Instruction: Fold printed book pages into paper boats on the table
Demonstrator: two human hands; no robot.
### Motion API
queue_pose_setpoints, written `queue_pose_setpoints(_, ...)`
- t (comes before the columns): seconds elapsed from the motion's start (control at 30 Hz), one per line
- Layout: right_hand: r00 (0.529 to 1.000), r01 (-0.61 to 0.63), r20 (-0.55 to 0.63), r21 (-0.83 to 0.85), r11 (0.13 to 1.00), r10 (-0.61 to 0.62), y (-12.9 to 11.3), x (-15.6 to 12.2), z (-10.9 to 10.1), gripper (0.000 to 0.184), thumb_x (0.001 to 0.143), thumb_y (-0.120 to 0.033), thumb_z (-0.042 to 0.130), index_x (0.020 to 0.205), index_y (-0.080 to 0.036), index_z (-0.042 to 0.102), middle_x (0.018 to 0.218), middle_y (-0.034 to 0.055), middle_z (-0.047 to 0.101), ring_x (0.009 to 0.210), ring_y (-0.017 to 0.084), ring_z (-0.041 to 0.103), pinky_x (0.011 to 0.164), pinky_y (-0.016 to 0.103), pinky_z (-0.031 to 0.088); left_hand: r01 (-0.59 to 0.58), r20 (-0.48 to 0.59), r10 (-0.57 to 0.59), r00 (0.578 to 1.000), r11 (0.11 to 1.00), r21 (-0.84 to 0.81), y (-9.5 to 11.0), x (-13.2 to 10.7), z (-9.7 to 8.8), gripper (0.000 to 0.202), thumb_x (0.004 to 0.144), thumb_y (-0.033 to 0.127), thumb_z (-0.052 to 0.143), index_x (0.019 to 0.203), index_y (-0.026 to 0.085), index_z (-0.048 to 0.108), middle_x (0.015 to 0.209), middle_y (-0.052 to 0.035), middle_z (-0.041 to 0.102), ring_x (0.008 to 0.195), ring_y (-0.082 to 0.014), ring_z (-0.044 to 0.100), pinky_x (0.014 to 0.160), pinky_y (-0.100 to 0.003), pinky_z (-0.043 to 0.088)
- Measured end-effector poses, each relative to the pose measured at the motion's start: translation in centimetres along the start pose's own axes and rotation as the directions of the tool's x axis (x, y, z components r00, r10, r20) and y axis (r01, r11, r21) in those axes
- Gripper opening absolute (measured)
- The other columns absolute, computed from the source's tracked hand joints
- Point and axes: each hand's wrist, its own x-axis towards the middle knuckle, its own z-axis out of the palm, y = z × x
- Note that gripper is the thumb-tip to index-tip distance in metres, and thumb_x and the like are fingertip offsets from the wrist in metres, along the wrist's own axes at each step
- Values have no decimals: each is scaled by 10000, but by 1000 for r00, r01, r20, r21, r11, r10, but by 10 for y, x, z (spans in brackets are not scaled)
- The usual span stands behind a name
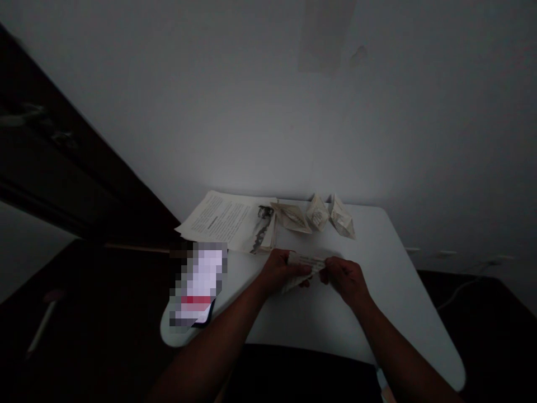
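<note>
One stack of printed white sheets (226, 221) is lying at ten o'clock on the white rounded bench (390, 280). At the centre, the left hand (282, 271) is holding a small folded strip of printed paper (308, 262), fingers clamped on its left end. The right hand (346, 278) is pinching its right end, fingers closed on it. Three folded printed-paper shapes (318, 212) are sitting at twelve o'clock.

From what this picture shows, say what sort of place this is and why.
Probably a dim room indoors, a home or study corner: a small white rounded table stands against a plain pale wall, with a stack of printed paper sheets and folded paper shapes on it.
</note>
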Motion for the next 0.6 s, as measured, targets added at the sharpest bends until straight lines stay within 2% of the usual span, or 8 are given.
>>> queue_pose_setpoints(0.13,1000,-2,-11,0,1000,2,0,1,-1,450,841,-494,473,546,-169,572,501,8,546,484,125,499,481,251,385,2,-48,0,999,999,42,2,-1,3,366,620,391,743,773,71,658,640,-68,664,509,-147,612,501,-246,491)
queue_pose_setpoints(0.33,1000,-6,-30,12,1000,6,1,1,0,439,838,-484,483,542,-170,565,502,9,541,482,123,487,478,255,385,-23,-172,34,985,997,68,0,1,6,481,761,574,530,723,99,597,581,-47,635,460,-147,602,444,-240,488)
queue_pose_setpoints(0.43,1000,-8,-30,31,999,9,1,1,0,445,832,-492,486,538,-167,565,497,10,541,473,119,483,464,248,383,-40,-178,70,982,985,166,-1,0,6,496,783,590,482,710,111,589,541,-32,621,436,-147,593,412,-226,469)
queue_pose_setpoints(0.6,1000,-20,-22,34,999,21,-1,1,0,422,829,-473,501,546,-167,565,501,8,539,472,112,476,456,239,373,-60,-154,93,984,976,209,0,-1,6,491,810,579,442,710,117,579,544,-33,616,440,-150,593,414,-227,457)
